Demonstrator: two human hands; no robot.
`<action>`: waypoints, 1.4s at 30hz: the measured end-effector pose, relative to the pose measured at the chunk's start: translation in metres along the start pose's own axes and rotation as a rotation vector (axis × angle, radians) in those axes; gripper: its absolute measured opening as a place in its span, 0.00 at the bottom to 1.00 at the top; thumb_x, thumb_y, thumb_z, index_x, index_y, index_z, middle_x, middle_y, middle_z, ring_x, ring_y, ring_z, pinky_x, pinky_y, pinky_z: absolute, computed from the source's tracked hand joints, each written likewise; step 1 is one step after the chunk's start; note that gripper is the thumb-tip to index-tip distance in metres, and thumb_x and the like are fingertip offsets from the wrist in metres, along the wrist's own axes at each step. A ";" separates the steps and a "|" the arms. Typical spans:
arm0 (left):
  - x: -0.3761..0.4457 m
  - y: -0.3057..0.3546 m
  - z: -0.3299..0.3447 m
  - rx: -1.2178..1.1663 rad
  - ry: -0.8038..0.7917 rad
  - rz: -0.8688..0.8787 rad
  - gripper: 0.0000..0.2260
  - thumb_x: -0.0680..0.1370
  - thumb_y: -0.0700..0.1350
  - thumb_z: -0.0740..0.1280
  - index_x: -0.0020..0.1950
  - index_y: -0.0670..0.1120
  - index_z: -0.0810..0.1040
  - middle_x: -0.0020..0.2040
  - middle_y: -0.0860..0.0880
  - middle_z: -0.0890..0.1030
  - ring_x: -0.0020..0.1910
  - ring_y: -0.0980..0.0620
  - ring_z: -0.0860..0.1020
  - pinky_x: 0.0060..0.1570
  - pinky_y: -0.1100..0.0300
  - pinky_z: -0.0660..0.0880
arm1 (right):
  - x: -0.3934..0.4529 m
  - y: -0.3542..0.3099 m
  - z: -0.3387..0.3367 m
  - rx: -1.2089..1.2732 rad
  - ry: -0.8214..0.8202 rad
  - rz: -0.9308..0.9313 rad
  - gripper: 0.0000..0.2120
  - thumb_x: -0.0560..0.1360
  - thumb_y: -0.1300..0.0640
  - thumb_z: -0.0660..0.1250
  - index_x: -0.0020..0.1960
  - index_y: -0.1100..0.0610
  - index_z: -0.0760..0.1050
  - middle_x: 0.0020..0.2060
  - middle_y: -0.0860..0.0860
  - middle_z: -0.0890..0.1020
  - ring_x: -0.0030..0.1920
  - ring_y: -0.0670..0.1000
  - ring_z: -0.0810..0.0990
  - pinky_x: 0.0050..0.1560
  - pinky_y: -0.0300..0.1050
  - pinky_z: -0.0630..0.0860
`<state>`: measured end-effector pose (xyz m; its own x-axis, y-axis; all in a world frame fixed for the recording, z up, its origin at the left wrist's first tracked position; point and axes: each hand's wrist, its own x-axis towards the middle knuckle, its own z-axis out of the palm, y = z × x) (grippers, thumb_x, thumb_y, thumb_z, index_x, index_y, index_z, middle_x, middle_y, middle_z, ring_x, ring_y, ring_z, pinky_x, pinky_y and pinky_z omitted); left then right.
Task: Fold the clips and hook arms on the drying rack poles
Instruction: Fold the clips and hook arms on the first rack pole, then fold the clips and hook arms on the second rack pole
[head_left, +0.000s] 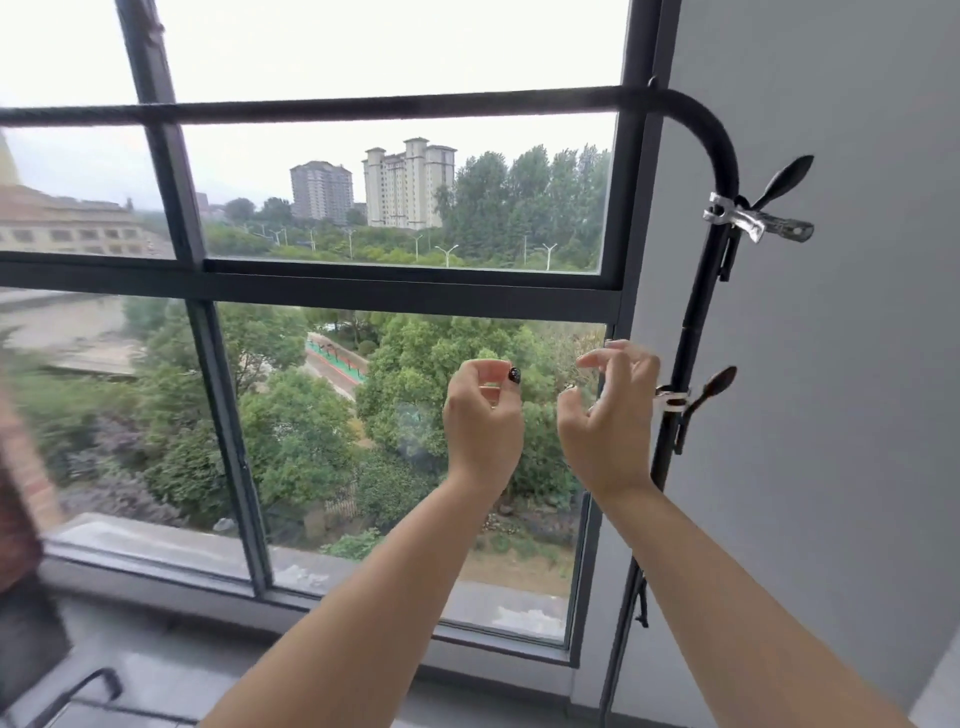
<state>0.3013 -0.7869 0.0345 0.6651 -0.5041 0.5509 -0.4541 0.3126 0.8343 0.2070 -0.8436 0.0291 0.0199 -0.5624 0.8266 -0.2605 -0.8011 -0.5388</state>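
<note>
Black metal pole (696, 312) of the drying rack runs down beside the window frame, and two clips on it stick out: the upper clip (756, 221) with its hook arm (784, 179), and the lower clip (675, 397) just beside my right hand (608, 410). Both seem to me not folded yet. My right hand is open and empty; my left hand (483, 410) is loosely curled, holding nothing that I can see.
</note>
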 end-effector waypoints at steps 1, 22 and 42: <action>0.003 -0.003 -0.009 0.030 0.012 0.003 0.04 0.77 0.41 0.65 0.50 0.48 0.75 0.48 0.48 0.80 0.43 0.54 0.78 0.42 0.61 0.75 | -0.005 -0.003 0.006 -0.003 -0.054 -0.003 0.12 0.66 0.62 0.63 0.50 0.59 0.71 0.56 0.57 0.69 0.62 0.55 0.70 0.63 0.45 0.68; 0.152 -0.112 -0.226 0.398 0.168 0.053 0.06 0.79 0.40 0.62 0.54 0.43 0.75 0.48 0.51 0.75 0.45 0.56 0.73 0.40 0.74 0.69 | -0.003 -0.118 0.257 0.275 -0.454 0.116 0.11 0.72 0.64 0.63 0.53 0.56 0.70 0.51 0.53 0.74 0.42 0.44 0.75 0.39 0.32 0.71; 0.290 -0.266 -0.525 0.630 0.361 -0.203 0.07 0.78 0.43 0.62 0.52 0.44 0.77 0.55 0.44 0.77 0.48 0.52 0.73 0.47 0.62 0.65 | -0.070 -0.265 0.606 0.438 -0.781 0.087 0.10 0.73 0.61 0.63 0.54 0.57 0.70 0.51 0.53 0.75 0.50 0.53 0.76 0.50 0.44 0.72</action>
<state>0.9264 -0.5941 -0.0168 0.8758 -0.1738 0.4504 -0.4826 -0.3324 0.8103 0.8598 -0.7163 0.0157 0.7097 -0.4752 0.5202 0.0966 -0.6657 -0.7399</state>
